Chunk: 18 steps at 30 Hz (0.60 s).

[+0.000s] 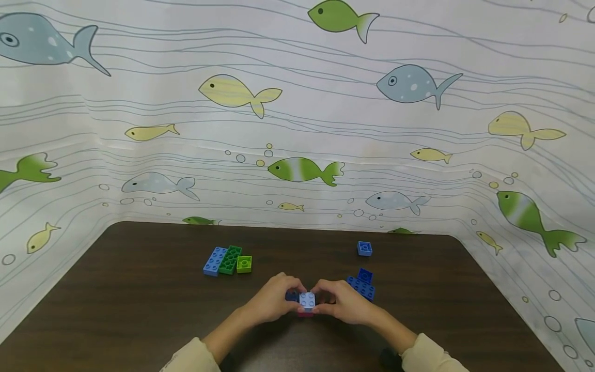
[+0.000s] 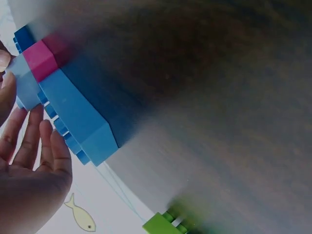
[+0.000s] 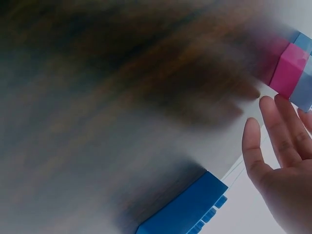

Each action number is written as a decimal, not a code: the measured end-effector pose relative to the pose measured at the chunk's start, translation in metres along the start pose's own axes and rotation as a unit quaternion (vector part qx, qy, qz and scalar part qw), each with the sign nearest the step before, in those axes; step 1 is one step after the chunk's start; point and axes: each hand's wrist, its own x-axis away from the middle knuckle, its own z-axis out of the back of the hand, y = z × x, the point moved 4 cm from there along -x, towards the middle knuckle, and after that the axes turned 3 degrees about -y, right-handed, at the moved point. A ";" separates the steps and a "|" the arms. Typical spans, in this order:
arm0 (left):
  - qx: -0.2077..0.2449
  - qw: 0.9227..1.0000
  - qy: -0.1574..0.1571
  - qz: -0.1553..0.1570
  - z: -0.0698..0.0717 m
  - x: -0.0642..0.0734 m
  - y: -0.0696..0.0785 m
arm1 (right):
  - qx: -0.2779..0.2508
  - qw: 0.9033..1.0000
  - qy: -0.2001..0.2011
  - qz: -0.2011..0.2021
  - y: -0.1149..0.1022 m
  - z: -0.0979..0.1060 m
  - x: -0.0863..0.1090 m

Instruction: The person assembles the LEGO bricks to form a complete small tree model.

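Both hands meet at a light blue brick (image 1: 307,299) with studs on top, set over a pink brick (image 1: 305,313). The left hand (image 1: 275,298) pinches the light blue brick from the left with thumb and fingers. From the other side the right hand (image 1: 345,302) pinches it too, thumb at the front. In the left wrist view the pink brick (image 2: 41,59) stands on the table, with a longer blue brick (image 2: 80,117) beside it under the left fingers and a dark blue brick (image 2: 23,38) at its other side. The right wrist view shows the light blue brick (image 3: 303,87) against the pink one.
Left of the hands lie a blue brick (image 1: 215,261), a dark green brick (image 1: 230,260) and a lime brick (image 1: 244,264). To the right are a long blue brick (image 1: 361,288), a small dark blue brick (image 1: 365,275) and another blue brick (image 1: 364,248). A fish-patterned sheet surrounds the dark table (image 1: 153,289).
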 end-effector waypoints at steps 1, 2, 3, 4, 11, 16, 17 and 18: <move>0.000 1.000 -0.001 0.003 0.000 0.000 0.000 | 0.000 1.000 0.000 -0.002 0.001 0.000 0.000; 0.000 1.000 -0.001 0.004 0.000 0.000 -0.001 | 0.001 1.000 0.000 -0.004 0.001 0.000 0.000; 0.000 1.000 -0.001 0.004 0.000 0.001 -0.001 | 0.001 1.000 0.000 -0.006 0.002 0.000 0.000; 0.000 1.000 -0.001 0.006 0.000 0.001 -0.001 | 0.000 1.000 -0.001 -0.009 0.003 0.000 0.000; 0.000 1.000 -0.005 0.007 0.000 0.001 -0.001 | -0.008 1.000 -0.012 -0.024 0.006 0.000 0.001; 0.006 1.000 -0.004 0.003 0.000 0.001 -0.001 | -0.022 0.999 -0.024 -0.031 0.005 0.001 0.002; 0.005 1.000 -0.003 0.002 0.000 0.001 -0.001 | -0.024 0.999 -0.026 -0.032 0.005 0.001 0.002; 0.004 1.000 -0.003 0.002 0.000 0.001 -0.002 | -0.026 0.999 -0.028 -0.033 0.005 0.002 0.002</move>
